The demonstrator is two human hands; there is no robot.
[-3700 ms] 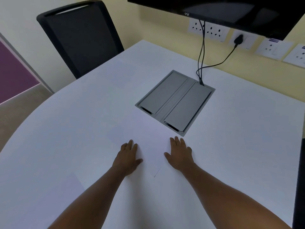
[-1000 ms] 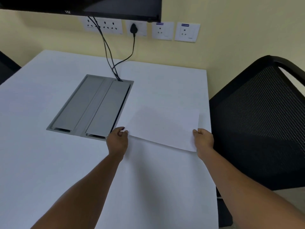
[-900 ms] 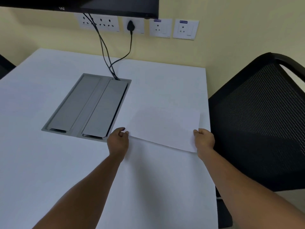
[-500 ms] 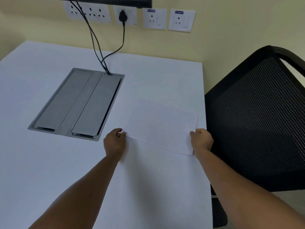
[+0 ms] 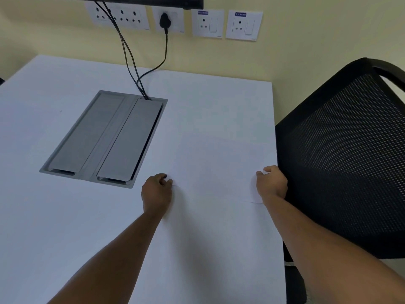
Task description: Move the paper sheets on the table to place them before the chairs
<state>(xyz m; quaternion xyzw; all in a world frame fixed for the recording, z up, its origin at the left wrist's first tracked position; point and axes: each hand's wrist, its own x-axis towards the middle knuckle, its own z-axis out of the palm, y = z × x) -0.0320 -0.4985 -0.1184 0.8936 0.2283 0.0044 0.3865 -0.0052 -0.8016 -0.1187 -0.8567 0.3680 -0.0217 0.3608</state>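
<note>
Beside the black mesh chair [image 5: 350, 161], both hands, left [image 5: 156, 191] and right [image 5: 271, 185], pinch a white paper sheet's [image 5: 215, 165] near corners flat on the white worktop [image 5: 65, 216].

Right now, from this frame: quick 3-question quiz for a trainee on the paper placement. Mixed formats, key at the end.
1. True or false: both hands are at the near corners of the paper sheet.
2. Multiple choice: the sheet lies nearest to
A. the grey cable box
B. the black mesh chair
C. the wall sockets
3. Fill in: the cables from the wall run down into the far end of the grey ____.

Key
1. True: the left hand is at the near left corner, the right hand at the near right corner by the table edge.
2. B
3. cable box
</note>
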